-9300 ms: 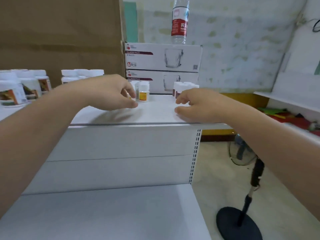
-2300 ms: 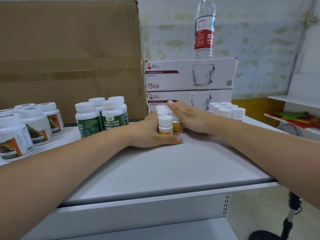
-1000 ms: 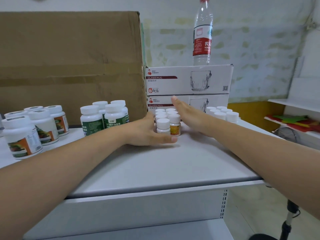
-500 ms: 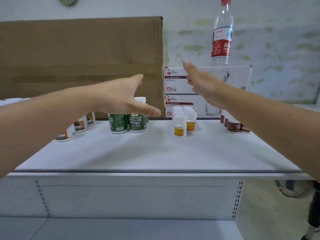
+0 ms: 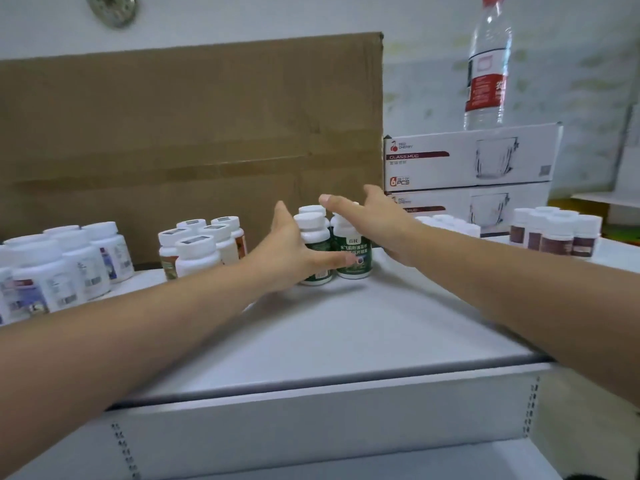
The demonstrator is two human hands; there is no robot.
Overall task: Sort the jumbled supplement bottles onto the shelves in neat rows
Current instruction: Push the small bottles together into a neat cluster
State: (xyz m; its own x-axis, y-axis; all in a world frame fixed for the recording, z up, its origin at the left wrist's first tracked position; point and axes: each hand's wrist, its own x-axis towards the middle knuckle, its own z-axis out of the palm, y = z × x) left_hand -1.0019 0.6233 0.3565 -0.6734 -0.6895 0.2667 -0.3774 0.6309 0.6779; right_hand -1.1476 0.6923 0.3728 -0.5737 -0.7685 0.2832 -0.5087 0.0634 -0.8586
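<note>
Green-label bottles (image 5: 355, 252) stand upright, bunched at 12 o'clock on the top shelf (image 5: 346, 334). Our L hand (image 5: 291, 254) flanks them at 9, R hand (image 5: 377, 220) at 3. Both flat, fingers straight, gripping nothing. Equally near, so we'd squeeze inward.

Four green-label bottles (image 5: 356, 249) with white caps stand upright in a tight cluster toward the back of the top shelf (image 5: 346, 334). Left of them stand the orange-label bottles (image 5: 195, 252), grouped close. Further left are larger white bottles (image 5: 45, 282) with bluish labels. At the far right the brown-label bottles (image 5: 556, 237) stand together, all upright.
</note>
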